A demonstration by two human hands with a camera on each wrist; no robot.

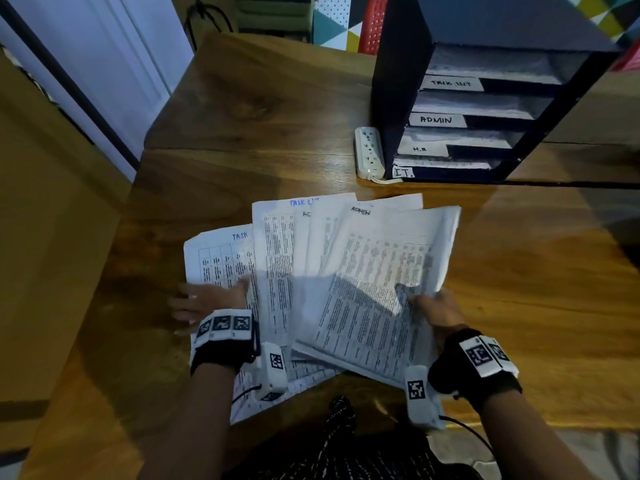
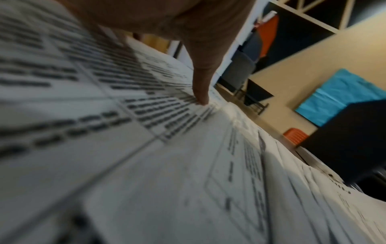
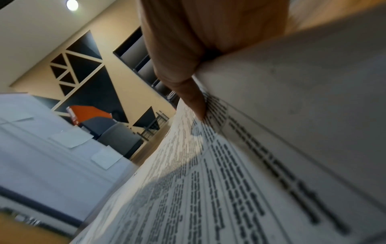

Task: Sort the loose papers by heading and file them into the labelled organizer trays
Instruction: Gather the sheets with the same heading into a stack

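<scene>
Fanned papers (image 1: 277,258), headings toward organizer (image 1: 398,98), lengthwise away

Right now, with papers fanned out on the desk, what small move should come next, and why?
Probably lift the ADMIN-headed bundle clear of the fan. The right hand already pinches its lower right edge, the left hand pins a TASK sheet flat, and the organizer has a tray labelled ADMIN.

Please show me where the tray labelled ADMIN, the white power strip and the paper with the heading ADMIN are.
ADMIN tray (image 1: 437,119), head view, on its white label.
Power strip (image 1: 370,152), head view, middle of its top face.
ADMIN paper (image 1: 377,271), head view, printed middle of the sheet.
</scene>
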